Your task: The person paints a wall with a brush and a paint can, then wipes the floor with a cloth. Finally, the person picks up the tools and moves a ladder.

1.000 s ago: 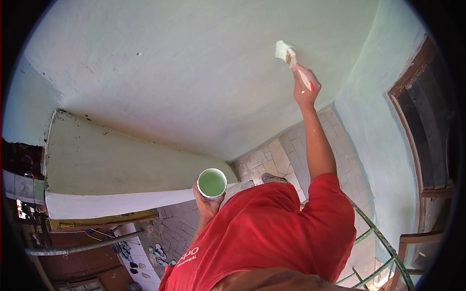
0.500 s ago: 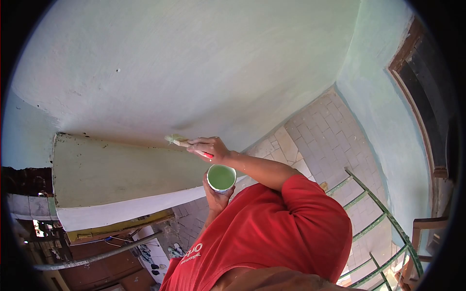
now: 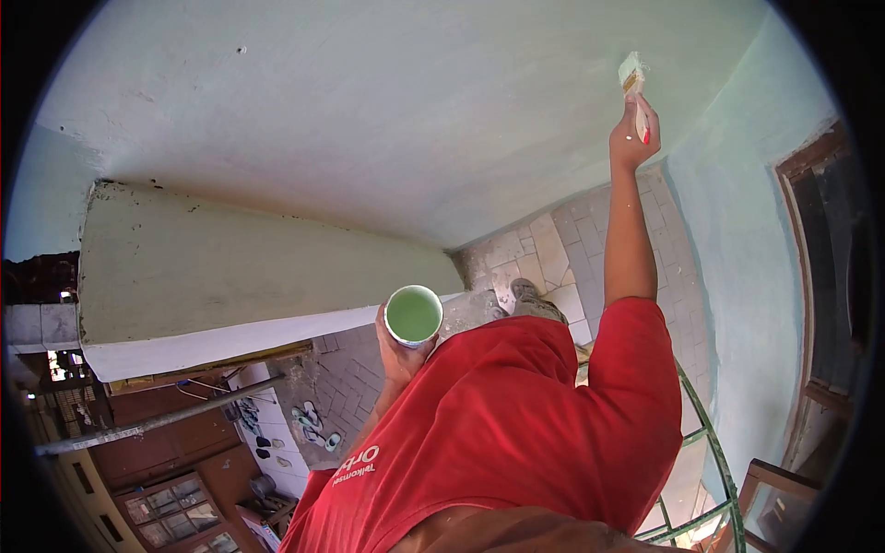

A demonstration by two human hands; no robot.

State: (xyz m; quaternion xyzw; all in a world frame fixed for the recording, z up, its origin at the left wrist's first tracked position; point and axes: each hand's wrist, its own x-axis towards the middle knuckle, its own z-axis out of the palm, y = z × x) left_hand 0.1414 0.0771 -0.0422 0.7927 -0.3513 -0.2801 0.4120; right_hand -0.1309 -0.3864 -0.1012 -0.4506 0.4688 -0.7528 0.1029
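Observation:
My left hand is wrapped round a white cup of pale green paint, held upright in front of my red shirt. My right arm is stretched out to the upper right. In my right hand is a paintbrush with a pale handle, red at its end. The brush's bristles, coated with light paint, point up at the pale green wall; whether they touch it cannot be made out.
A pale ledge juts out at the left. A green metal ladder stands at the lower right, near a brown-framed window. Sandals lie on the paved floor below, beside a metal pole.
My right hand has moved with the brush from near the cup to the upper right, and the arm has straightened. The view has shifted; my left hand still holds the cup.

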